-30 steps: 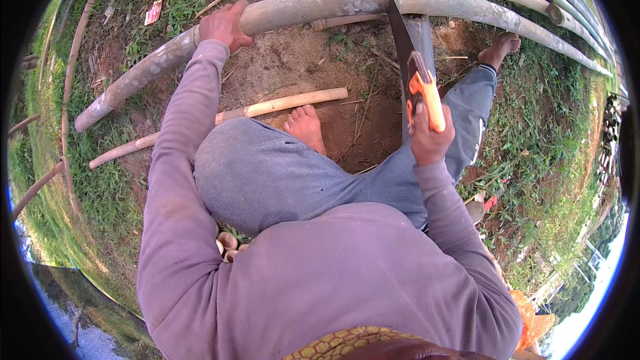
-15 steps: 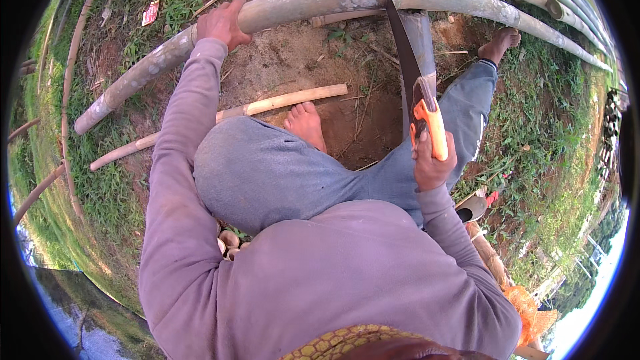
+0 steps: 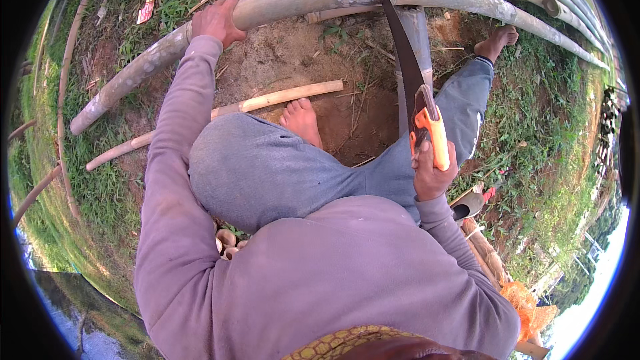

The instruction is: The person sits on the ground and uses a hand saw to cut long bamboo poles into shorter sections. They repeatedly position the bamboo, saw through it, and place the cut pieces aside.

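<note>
Saw (in right grip) pulled nearer torso.

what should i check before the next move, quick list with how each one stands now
1. Left hand gripping the bamboo pole: ok
2. Right hand closed around the orange saw handle: ok
3. Saw blade at the pole, well apart from the left hand: ok
4. Pole lying across the grey post: ok
5. Bare left foot apart from the blade: ok
6. Cut depth: cannot tell
</note>
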`<state>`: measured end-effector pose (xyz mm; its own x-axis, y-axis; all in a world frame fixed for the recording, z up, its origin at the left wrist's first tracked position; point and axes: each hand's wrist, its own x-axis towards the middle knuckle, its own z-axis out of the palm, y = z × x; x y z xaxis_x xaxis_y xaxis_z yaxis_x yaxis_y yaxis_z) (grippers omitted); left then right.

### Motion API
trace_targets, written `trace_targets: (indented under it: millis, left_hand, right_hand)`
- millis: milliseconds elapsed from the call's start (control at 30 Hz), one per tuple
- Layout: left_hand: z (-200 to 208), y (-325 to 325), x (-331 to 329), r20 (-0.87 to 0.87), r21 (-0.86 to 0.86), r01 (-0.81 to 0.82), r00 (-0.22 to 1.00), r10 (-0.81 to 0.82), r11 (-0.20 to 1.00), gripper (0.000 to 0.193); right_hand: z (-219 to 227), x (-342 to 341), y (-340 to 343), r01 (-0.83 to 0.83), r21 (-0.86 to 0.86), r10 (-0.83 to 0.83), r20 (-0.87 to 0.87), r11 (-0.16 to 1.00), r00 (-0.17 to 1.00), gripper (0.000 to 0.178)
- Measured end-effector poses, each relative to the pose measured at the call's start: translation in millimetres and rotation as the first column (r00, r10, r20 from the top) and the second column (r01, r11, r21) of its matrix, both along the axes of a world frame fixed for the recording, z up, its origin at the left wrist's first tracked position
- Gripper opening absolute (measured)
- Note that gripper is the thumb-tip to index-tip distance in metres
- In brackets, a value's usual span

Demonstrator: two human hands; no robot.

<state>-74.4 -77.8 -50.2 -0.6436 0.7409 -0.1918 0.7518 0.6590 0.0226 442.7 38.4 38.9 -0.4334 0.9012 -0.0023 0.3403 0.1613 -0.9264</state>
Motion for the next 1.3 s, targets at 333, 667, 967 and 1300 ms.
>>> trace_targets:
  millis: [333, 667, 967, 1300]
  left_hand:
    - [6.4, 8.1, -5.7, 0.046, 0.006, 0.002, 0.999, -0.002, 1.000, 0.089]
    - [-5.0, 9.1, -0.2, 0.025, 0.037, 0.021, 0.999, -0.022, 0.999, 0.083]
    - [-4.5, -10.9, -4.9, 0.022, 0.056, -0.004, 1.000, 0.002, 0.998, 0.082]
    - [3.8, 12.2, -3.4, 0.043, -0.029, 0.022, 0.999, -0.021, 0.999, 0.089]
  right_hand:
    - [-38.2, -136.1, 97.2, -0.029, -0.091, 0.022, -0.073, 0.995, 0.997, 0.021]
    - [-56.3, -155.1, 122.8, -0.051, -0.070, 0.040, -0.160, 0.996, 0.986, 0.020]
    - [19.8, -4.9, 15.5, -0.062, -0.083, 0.065, 0.041, 0.995, 0.997, 0.016]
    - [-56.7, -189.9, 138.2, -0.018, 0.112, 0.023, -0.043, 0.994, 0.999, 0.024]
